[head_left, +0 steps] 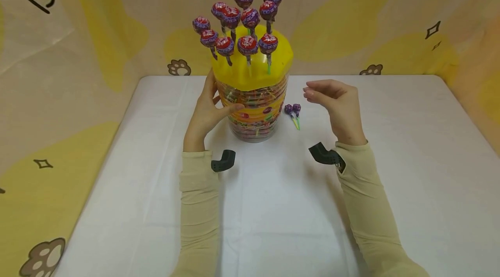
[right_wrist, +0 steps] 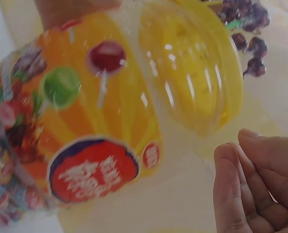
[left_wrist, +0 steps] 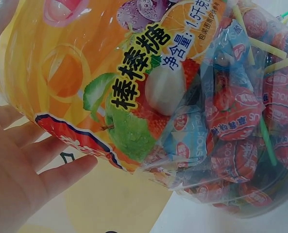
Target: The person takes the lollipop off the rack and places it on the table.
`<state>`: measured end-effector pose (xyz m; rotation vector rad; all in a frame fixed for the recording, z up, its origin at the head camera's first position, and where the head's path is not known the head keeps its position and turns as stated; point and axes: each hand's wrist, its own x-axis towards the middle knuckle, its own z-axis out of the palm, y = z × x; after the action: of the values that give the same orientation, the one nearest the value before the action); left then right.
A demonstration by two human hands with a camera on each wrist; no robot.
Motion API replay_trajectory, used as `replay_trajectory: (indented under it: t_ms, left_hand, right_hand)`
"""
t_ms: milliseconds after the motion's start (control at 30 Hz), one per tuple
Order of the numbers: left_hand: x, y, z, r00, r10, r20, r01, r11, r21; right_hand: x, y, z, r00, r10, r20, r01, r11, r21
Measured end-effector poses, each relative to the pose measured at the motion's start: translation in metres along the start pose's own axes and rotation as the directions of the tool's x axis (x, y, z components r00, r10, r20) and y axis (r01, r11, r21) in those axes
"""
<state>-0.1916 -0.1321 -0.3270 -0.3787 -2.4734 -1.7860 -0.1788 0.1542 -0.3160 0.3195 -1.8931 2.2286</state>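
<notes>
A clear plastic lollipop jar with a domed yellow lid stands on the table. Several lollipops in red and purple wrappers stick up from the lid. My left hand grips the jar's left side, thumb across the front, other fingers partly hidden behind it. The left wrist view shows those fingers against the printed label, with wrapped candies inside the jar. To the right of the jar, my right hand is raised with nothing in it, fingers bent and thumb near the fingertips.
Two lollipops in purple wrappers lie on the white tabletop just right of the jar. A patterned yellow cloth backdrop rises behind the table. Dark camera mounts jut inward from both wrists.
</notes>
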Motion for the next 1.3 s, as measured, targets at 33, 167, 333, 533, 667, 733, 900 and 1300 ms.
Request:
replay_trajectory:
  t_ms: [33, 167, 333, 533, 667, 733, 900, 1300]
  left_hand:
    - [0.000, 0.000, 0.000, 1.000, 0.000, 0.000, 0.000, 1.000, 0.001]
    - [0.000, 0.000, 0.000, 1.000, 0.004, -0.003, -0.004, 1.000, 0.002]
    - [0.001, -0.002, 0.000, 1.000, 0.013, -0.009, -0.013, 1.000, 0.010]
    - [0.001, -0.001, 0.000, 1.000, 0.010, -0.007, -0.010, 1.000, 0.009]
    - [0.000, 0.000, 0.001, 1.000, 0.008, -0.012, -0.008, 1.000, 0.013]
    - [0.000, 0.001, 0.000, 1.000, 0.005, -0.014, -0.005, 1.000, 0.016]
    - [0.000, -0.001, 0.000, 1.000, 0.003, -0.014, -0.003, 1.000, 0.018]
    - [0.002, -0.002, -0.001, 1.000, 0.022, -0.009, -0.022, 1.000, 0.009]
  right_hand:
    - [-0.001, -0.003, 0.002, 1.000, -0.011, 0.004, 0.011, 1.000, 0.012]
    - [-0.004, -0.012, 0.013, 0.998, -0.057, 0.019, 0.056, 0.997, 0.051]
    - [-0.004, -0.016, 0.028, 0.995, -0.095, 0.028, 0.093, 0.994, 0.054]
    - [-0.006, -0.024, 0.043, 0.985, -0.170, 0.005, 0.170, 0.985, -0.006]
    - [-0.005, -0.030, 0.052, 0.974, -0.227, -0.004, 0.226, 0.974, -0.011]
    - [-0.003, -0.033, 0.056, 0.970, -0.242, -0.008, 0.242, 0.970, -0.002]
    - [0.000, -0.039, 0.065, 0.962, -0.272, 0.004, 0.272, 0.962, -0.035]
    - [0.004, -0.043, 0.080, 0.957, -0.291, -0.014, 0.291, 0.957, -0.025]
